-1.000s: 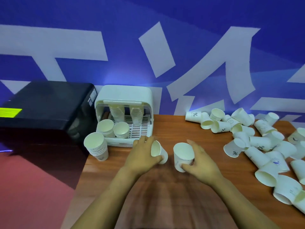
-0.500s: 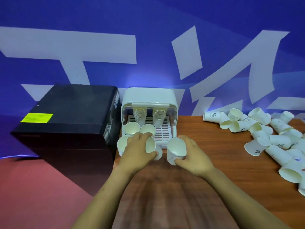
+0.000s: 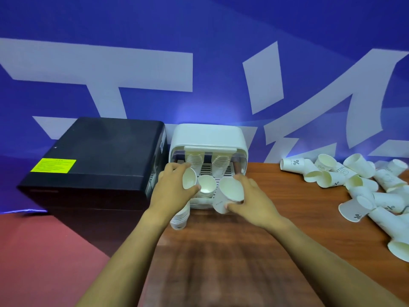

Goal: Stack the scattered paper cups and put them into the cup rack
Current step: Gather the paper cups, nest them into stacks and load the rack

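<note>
The white cup rack (image 3: 208,135) stands open at the back of the wooden table (image 3: 221,251), with two stacks hanging upside down inside and an upright stack (image 3: 206,185) at its front. My left hand (image 3: 170,191) grips a white paper cup (image 3: 189,178) tilted to the right, just in front of the rack. My right hand (image 3: 250,199) holds another paper cup (image 3: 230,194), tilted left, at the rack's front right. A tall stack of cups (image 3: 180,216) stands on the table under my left wrist. Several loose cups (image 3: 354,185) lie scattered at the right.
A black box (image 3: 97,160) with a yellow label sits left of the rack, touching the table's left edge. A blue wall with white shapes rises behind. Red floor shows at the lower left.
Both hands have carried their cups forward and left, from the table's middle up to the rack's front. The view has swung left, so the scattered cups now sit further right.
</note>
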Tool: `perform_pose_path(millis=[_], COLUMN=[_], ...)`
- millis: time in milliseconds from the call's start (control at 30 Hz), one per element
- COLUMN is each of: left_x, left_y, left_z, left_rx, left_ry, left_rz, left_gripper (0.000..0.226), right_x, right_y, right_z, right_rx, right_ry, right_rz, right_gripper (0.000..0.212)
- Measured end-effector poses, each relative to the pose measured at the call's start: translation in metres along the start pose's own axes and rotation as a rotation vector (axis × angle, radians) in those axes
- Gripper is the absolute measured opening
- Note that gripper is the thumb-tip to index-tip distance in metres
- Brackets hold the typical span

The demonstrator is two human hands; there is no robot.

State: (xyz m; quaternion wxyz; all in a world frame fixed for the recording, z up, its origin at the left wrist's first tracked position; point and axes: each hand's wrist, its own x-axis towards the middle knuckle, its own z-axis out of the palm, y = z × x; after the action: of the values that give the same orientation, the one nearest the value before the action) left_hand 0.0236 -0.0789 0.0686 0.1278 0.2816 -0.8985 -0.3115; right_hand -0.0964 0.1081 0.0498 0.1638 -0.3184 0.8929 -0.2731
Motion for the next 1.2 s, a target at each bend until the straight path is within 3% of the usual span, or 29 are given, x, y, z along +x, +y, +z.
perform_pose_path(millis=[167, 333, 833, 1200], left_x=[0.023, 0.043, 0.09, 0.096], left_y=[-0.007, -0.007, -0.048, -0.057], left_z=[0.008, 0.013, 0.056, 0.071], left_rx=[0.025, 0.059, 0.252, 0.289], left_ry=[0.026, 0.06, -0.163, -0.364], left_rz=[-0.038, 0.011, -0.096, -0.201], left_gripper=[0.065, 0.065, 0.066, 0.077], right_x=[0.009, 0.04, 0.106, 0.105], right_y=[0.011, -0.003, 0.001, 0.027], right_z=[0.008, 0.014, 0.062, 0.061], right_rx=[0.033, 0.114, 0.017, -0.019], right_ry=[-0.019, 0.043, -0.061, -0.269], right_rz=[0.036, -0.052, -0.018, -0.01], right_gripper=[0.077, 0.076, 0.079, 0.096])
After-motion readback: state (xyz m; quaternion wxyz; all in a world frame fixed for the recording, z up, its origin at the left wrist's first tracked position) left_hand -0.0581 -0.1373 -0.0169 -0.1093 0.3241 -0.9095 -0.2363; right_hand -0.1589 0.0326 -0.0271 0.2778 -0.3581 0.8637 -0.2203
